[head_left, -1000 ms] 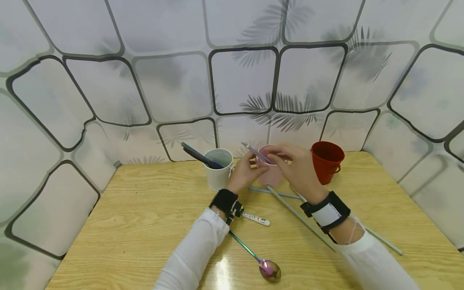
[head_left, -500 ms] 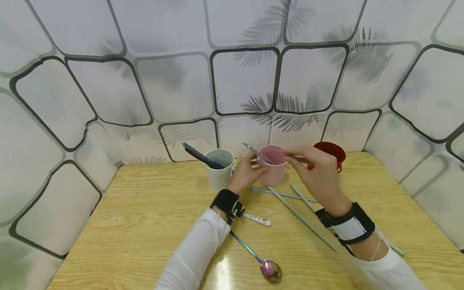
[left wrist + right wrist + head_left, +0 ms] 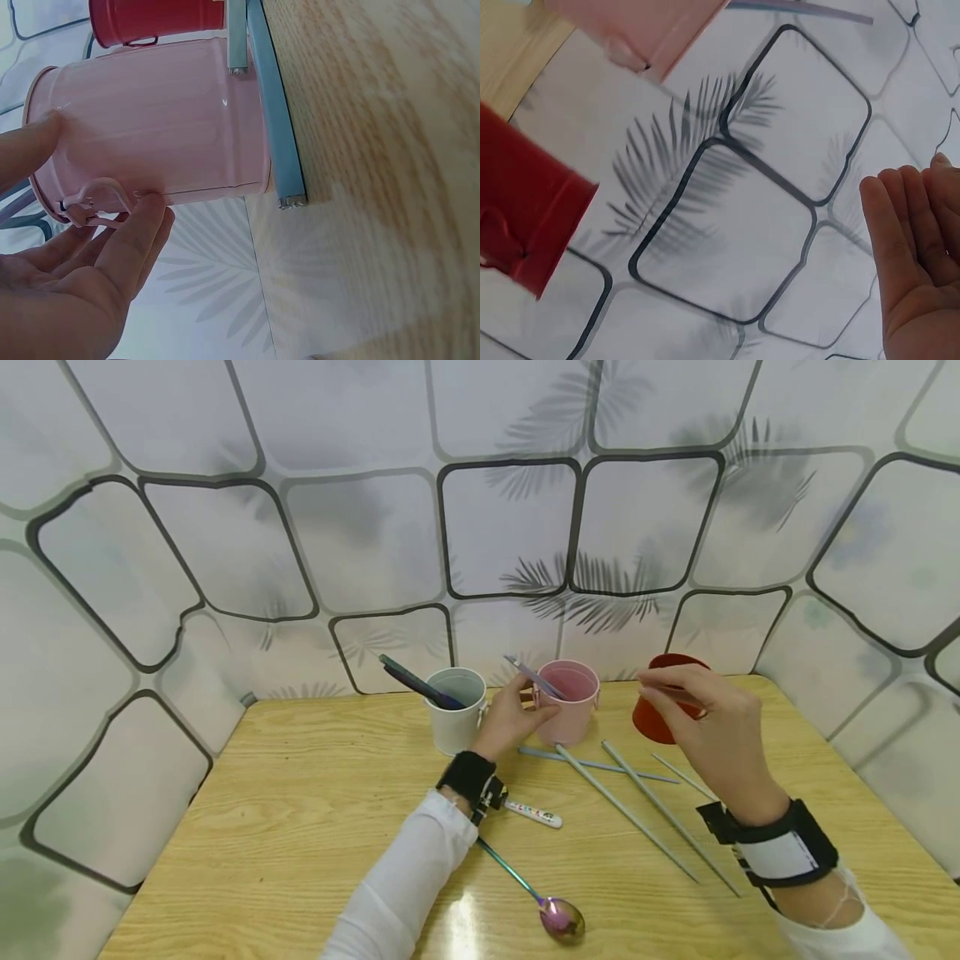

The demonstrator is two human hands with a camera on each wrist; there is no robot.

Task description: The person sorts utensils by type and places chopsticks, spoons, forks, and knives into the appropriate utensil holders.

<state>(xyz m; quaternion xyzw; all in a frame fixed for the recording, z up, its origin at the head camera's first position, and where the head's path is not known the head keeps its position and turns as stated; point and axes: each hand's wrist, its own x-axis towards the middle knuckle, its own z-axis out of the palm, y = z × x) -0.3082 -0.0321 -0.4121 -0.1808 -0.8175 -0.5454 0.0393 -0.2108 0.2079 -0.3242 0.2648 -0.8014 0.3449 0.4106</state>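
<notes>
Pink bucket (image 3: 576, 717) held in left hand (image 3: 512, 720), right hand (image 3: 716, 735) apart.

We stretch the left arm (image 3: 405, 868) forward, and the left hand (image 3: 513, 718) keeps a grip posture, thumb (image 3: 34, 150) set opposite the curled fingers (image 3: 135, 240). Our right arm (image 3: 836, 933) slants up from the lower right, the right hand (image 3: 716, 727) pointing leftward, its fingers (image 3: 891, 247) fairly straight and close together, thumb tip near theirs (whether they touch, we cannot tell).
</notes>
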